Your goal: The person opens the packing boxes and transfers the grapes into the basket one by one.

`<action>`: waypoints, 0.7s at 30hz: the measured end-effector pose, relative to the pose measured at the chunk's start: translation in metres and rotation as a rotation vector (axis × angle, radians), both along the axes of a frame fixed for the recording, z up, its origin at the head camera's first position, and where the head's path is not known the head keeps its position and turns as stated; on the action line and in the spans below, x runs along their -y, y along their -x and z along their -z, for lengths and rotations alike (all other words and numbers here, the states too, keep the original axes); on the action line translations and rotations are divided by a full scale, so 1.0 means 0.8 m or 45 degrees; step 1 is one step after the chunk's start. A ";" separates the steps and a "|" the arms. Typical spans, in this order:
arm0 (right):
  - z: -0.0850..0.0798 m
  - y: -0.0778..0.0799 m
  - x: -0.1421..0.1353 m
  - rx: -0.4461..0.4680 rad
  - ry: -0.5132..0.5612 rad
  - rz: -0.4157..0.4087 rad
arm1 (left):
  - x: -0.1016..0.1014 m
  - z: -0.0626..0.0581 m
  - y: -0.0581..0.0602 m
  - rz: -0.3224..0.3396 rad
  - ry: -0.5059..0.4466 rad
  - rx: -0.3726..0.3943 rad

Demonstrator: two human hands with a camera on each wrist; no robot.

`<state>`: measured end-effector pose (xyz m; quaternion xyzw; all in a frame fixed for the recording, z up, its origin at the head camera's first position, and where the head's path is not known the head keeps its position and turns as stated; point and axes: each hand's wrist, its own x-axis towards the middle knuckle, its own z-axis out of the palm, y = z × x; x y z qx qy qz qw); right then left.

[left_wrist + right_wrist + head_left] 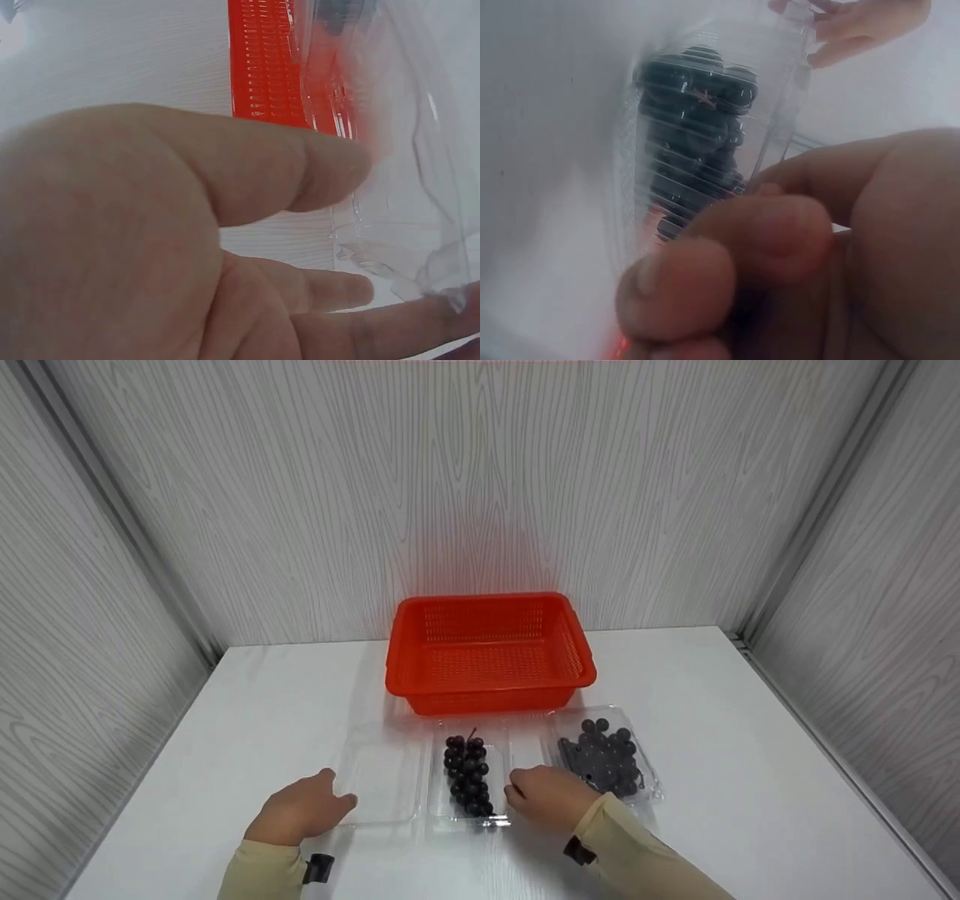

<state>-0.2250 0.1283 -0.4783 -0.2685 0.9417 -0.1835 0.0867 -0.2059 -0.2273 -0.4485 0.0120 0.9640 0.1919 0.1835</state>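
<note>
A clear plastic clamshell box lies spread flat in the head view. Its right half (496, 784) holds a bunch of dark grapes (466, 772), whose stem points away from me; its left half is the lid (381, 784). My left hand (300, 808) is at the lid's left edge, thumb and fingers apart. A finger (412, 324) meets the clear plastic edge in the left wrist view. Beside the grape-filled half, my right hand (551, 796) has loosely curled fingers, with nothing visible in them; whether they touch the rim is unclear.
A red plastic basket (491, 701) stands behind the boxes. To the right, partly behind my right hand, lies another clear box (646, 789) with dark grapes inside. White panels (480, 495) enclose the white table (262, 720) at the back and both sides.
</note>
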 end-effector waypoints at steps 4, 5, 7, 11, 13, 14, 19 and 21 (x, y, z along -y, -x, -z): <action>-0.001 -0.001 0.001 -0.003 0.000 -0.001 | 0.002 0.006 0.002 0.015 -0.002 0.022; -0.001 -0.001 0.001 -0.005 -0.001 -0.002 | 0.002 0.007 0.003 0.008 -0.006 0.031; -0.002 -0.001 0.001 -0.004 0.000 -0.003 | 0.000 0.008 0.004 0.001 -0.006 0.042; -0.003 -0.002 -0.001 0.009 0.008 -0.002 | -0.003 0.008 0.004 0.006 0.007 0.063; -0.004 -0.002 -0.002 0.019 0.017 -0.009 | -0.004 0.009 0.004 0.018 0.020 0.068; -0.004 -0.002 -0.003 0.022 0.026 -0.015 | -0.004 0.009 0.004 0.022 0.026 0.069; -0.007 -0.002 -0.003 0.040 0.052 -0.029 | -0.005 0.010 0.002 0.021 0.034 0.063; -0.008 -0.002 -0.003 0.051 0.053 -0.028 | -0.005 0.009 0.001 0.020 0.035 0.061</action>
